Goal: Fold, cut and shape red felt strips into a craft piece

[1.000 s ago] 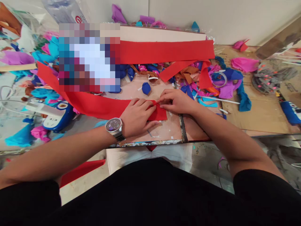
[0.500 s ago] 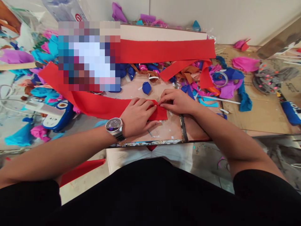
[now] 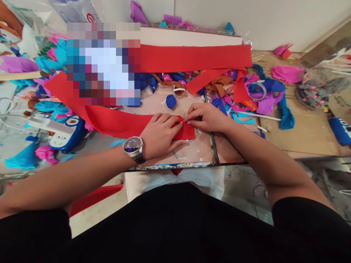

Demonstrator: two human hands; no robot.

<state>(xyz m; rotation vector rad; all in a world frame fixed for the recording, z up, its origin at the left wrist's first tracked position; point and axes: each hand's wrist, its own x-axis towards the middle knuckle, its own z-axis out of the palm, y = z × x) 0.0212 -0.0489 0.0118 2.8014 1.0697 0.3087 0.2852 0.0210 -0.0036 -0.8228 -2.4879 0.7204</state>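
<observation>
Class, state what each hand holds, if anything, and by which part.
The right hand appears to pinch the long red fabric-like strip near its right-hand end; the left hand rests on it.

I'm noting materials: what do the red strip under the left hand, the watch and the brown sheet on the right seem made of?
Red strip: matte crepe paper or thin fabric, judging by its soft curves. Watch: silvery, shiny case, probably polished metal. Brown sheet: likely cardboard, dull tan with printed marks.
</observation>
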